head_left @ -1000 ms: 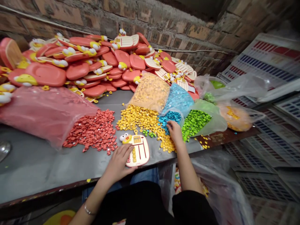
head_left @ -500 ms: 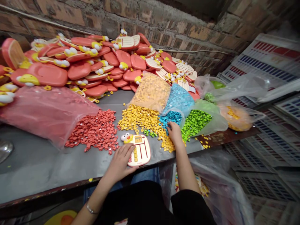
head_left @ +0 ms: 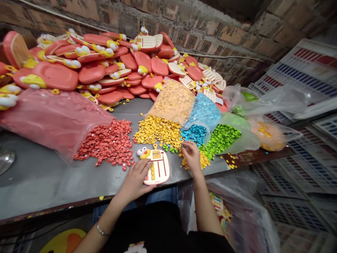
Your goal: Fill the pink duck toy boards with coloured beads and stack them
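My left hand [head_left: 134, 181] lies on the lower left of a cream duck-headed toy board [head_left: 158, 168], its fingers gripping the edge. A short column of yellow beads [head_left: 152, 172] sits in the board's slot. My right hand [head_left: 191, 157] hovers just right of the board, fingertips pinched together above a loose heap of yellow beads [head_left: 158, 130]. Anything between those fingertips is too small to see. Teal beads [head_left: 194, 134] and green beads [head_left: 220, 138] spill from bags just beyond that hand. Red beads [head_left: 107, 144] lie left of the board.
A large heap of salmon-red duck-shaped plastic pieces [head_left: 105, 66] rises behind the grey table [head_left: 47, 182]. A pink bag [head_left: 52, 119] lies at left. Stacked plastic crates [head_left: 302, 77] stand right, a brick wall [head_left: 200, 28] behind, and a clear bag of printed cards [head_left: 237, 218] below the table edge.
My right hand has drawn its fingers together and shifted slightly toward the board. The left hand stays on the board. The whole view has tilted a little.
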`<act>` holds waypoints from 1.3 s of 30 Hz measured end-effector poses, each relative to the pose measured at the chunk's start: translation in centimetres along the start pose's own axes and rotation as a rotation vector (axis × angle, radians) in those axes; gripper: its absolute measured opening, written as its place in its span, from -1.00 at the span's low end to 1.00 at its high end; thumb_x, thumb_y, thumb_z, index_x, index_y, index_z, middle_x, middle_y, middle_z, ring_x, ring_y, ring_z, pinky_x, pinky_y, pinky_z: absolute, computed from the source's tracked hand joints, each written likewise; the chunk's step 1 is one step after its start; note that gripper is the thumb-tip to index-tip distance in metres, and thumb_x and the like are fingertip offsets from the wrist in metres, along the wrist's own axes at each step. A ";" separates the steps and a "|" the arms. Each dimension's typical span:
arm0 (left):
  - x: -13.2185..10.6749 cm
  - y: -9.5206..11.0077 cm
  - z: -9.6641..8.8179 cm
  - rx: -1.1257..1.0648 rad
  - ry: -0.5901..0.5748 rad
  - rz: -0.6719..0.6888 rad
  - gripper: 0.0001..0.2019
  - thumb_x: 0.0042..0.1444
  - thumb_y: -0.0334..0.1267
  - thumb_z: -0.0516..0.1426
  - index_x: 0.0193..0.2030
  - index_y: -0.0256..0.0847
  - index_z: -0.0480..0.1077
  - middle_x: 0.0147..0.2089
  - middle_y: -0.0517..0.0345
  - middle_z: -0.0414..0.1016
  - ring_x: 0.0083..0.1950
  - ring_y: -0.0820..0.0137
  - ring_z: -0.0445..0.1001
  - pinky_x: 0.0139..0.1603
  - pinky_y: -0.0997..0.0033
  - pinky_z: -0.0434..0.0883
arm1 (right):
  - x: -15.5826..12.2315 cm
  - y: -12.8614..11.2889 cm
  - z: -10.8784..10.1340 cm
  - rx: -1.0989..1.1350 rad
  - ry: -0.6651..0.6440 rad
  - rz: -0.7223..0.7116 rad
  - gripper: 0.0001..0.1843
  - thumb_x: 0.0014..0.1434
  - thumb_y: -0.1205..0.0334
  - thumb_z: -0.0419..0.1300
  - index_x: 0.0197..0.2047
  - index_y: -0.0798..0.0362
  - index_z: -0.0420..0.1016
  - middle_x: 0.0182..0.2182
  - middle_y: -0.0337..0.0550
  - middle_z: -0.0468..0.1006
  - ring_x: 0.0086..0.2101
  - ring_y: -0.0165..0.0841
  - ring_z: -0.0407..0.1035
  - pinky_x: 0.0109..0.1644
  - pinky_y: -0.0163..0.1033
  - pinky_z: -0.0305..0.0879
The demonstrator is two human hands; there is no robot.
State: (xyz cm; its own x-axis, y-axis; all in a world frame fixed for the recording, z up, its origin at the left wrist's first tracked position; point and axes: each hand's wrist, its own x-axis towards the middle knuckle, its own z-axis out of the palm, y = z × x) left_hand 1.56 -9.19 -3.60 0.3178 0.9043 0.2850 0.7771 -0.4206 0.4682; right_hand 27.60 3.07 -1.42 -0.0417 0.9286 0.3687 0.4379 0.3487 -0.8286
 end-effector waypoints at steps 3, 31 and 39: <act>0.1 0.1 -0.1 0.004 -0.006 -0.010 -0.31 0.04 -0.07 0.23 0.29 -0.19 0.18 0.28 -0.13 0.26 0.28 0.02 0.21 0.25 0.04 0.19 | -1.0 -2.1 2.4 0.000 -0.177 -0.064 -0.85 0.21 0.28 0.15 -0.20 -0.01 0.56 -0.21 -0.08 0.46 -0.18 -0.27 0.39 -0.18 -0.17 0.41; 0.3 1.1 -0.4 0.171 0.081 0.029 -0.41 0.05 -0.11 0.13 0.22 -0.33 0.30 0.26 -0.21 0.32 0.27 0.01 0.26 0.32 -0.06 0.06 | 0.4 -0.8 -1.4 -0.149 -0.204 -0.099 -0.85 0.25 0.21 0.14 -0.29 0.01 0.52 -0.31 -0.11 0.54 -0.23 -0.25 0.40 -0.09 -0.13 0.31; 0.2 2.0 -0.1 0.213 0.070 0.123 -0.57 0.15 -0.23 0.11 0.16 -0.23 0.38 0.29 -0.18 0.29 0.29 0.01 0.24 0.33 -0.09 0.07 | 3.2 4.5 -2.9 -0.818 -0.178 -0.114 -0.85 0.16 0.40 0.09 -0.31 0.05 0.48 -0.30 -0.04 0.48 -0.21 -0.18 0.30 -0.12 -0.16 0.21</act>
State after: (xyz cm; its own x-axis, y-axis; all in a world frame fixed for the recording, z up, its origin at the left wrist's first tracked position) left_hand 3.12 -9.84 -2.47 0.3849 0.8368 0.3894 0.8341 -0.4960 0.2414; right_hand 32.10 7.21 -2.78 -0.2358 0.9232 0.3033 0.9319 0.3034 -0.1988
